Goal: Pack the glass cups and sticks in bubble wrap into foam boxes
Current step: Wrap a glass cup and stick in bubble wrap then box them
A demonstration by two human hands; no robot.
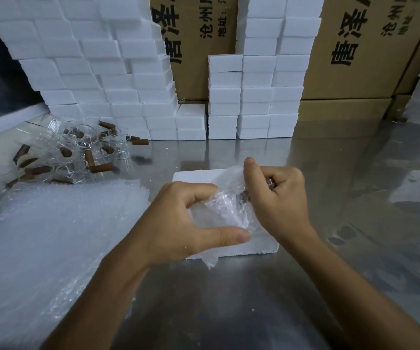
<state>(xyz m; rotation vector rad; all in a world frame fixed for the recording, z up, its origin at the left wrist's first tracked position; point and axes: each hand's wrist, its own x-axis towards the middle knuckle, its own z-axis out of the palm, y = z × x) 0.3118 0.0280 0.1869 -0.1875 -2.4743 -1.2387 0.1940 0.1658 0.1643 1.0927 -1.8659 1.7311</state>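
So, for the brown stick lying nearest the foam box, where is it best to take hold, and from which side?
Probably at its middle, from above. That brown stick lies flat on the metal table, lengthwise left to right, at the pile's edge, so thumb and finger can pinch across its narrow sides without touching the glass cups.

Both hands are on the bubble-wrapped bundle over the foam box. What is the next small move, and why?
Probably lower the bundle into the foam box beneath. The left hand and right hand both grip the wrap, which looks closed around a brown stick, directly above it.
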